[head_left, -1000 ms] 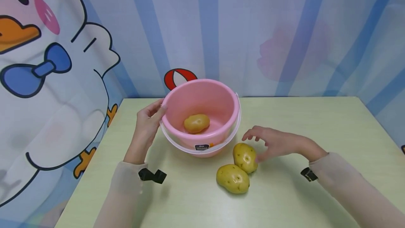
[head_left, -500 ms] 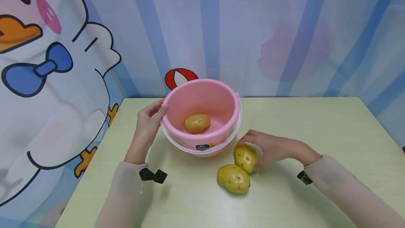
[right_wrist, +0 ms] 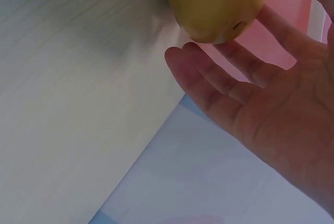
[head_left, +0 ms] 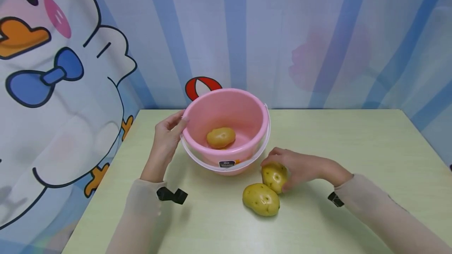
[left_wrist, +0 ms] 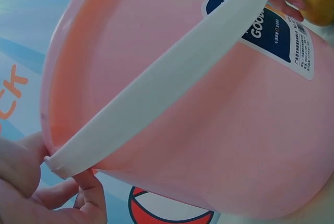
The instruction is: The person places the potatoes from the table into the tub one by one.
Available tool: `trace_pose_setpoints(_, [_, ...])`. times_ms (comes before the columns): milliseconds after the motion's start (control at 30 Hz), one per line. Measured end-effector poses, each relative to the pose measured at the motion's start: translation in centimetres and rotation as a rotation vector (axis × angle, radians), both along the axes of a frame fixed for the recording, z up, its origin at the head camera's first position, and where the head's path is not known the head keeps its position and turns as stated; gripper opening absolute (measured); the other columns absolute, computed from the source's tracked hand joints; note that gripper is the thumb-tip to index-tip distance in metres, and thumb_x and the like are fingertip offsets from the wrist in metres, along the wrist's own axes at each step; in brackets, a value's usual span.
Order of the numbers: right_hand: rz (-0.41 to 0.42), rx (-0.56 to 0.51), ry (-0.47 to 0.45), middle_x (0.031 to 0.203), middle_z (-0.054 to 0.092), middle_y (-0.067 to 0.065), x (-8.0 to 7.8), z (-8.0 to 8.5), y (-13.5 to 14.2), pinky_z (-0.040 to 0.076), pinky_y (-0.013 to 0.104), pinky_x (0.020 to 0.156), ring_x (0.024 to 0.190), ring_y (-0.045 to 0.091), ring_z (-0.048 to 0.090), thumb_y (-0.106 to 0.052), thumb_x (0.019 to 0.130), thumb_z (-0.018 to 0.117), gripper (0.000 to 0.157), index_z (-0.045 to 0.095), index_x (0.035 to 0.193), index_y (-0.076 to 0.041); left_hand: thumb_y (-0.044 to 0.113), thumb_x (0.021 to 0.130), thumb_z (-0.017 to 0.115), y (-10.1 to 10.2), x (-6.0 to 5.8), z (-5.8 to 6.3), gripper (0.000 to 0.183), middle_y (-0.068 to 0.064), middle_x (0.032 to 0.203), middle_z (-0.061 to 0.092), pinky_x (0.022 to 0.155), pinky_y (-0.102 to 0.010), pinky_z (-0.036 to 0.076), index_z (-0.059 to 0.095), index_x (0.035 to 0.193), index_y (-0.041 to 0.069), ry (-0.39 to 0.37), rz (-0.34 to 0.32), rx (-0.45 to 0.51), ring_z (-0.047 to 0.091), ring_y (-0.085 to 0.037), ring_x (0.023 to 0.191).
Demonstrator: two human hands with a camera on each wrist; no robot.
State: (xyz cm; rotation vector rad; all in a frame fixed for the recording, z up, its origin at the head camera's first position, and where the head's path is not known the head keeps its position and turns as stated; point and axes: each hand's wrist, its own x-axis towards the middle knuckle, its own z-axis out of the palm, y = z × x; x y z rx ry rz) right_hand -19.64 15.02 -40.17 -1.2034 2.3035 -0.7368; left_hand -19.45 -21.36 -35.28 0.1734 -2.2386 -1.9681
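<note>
A pink bucket [head_left: 227,107] stands tilted toward me on the table, its white handle [left_wrist: 167,78] hanging down in front. My left hand [head_left: 166,134] grips the left side of its rim, beside the handle's end. Inside the bucket lies a light brown potato [head_left: 221,137]. To the bucket's right, my right hand [head_left: 304,166] holds a yellow potato [head_left: 274,176] between fingers at the far end and thumb at the near side. Another yellow potato [head_left: 260,200] lies against it, nearer to me. In the right wrist view, fingers [right_wrist: 209,85] curve under the held potato.
The pale wooden table [head_left: 339,128] ends at a striped blue curtain [head_left: 275,42] behind the bucket. A large cartoon duck [head_left: 70,128] is printed on the curtain at left. Black straps with small cameras [head_left: 172,195] sit at both wrists.
My right hand has moved left and down onto the farther yellow potato, and its fingers and thumb have closed around it. The left hand and bucket stay in place.
</note>
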Motion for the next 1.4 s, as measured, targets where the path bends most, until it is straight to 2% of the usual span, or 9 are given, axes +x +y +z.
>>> trace_pose_setpoints(233, [-0.014,0.062,0.011,0.130,0.044,0.008,0.5,-0.1,-0.4,0.044,0.050,0.097,0.114,0.027,0.046,-0.009,0.067,0.086,0.073,0.058,0.134,-0.012,0.026,0.100,0.063,0.0,-0.1,-0.1,0.047,-0.014,0.124,0.056,0.083,-0.019,0.054,0.055,0.143,0.008,-0.008,0.008,-0.004,0.058,-0.022,0.103])
trace_pose_setpoints(600, [0.042,0.010,0.031,0.129,0.042,0.007,0.4,-1.1,-0.6,0.046,0.047,0.097,0.113,0.025,0.047,-0.010,0.066,0.088,0.075,0.055,0.133,-0.011,0.027,0.099,0.064,-0.1,-0.1,-0.2,0.049,-0.014,0.125,0.055,0.083,-0.019,0.054,0.055,0.143,0.008,-0.010,0.004,0.005,0.057,-0.021,0.103])
trace_pose_setpoints(1400, [0.019,-0.001,0.039,0.119,0.046,0.003,0.6,-1.2,-0.5,0.049,0.038,0.090,0.104,0.019,0.051,-0.011,0.064,0.087,0.070,0.059,0.128,-0.011,0.026,0.100,0.063,-0.4,0.2,-0.2,0.047,-0.014,0.122,0.056,0.080,-0.018,0.055,0.055,0.142,0.008,-0.011,-0.003,0.001,0.058,-0.019,0.099])
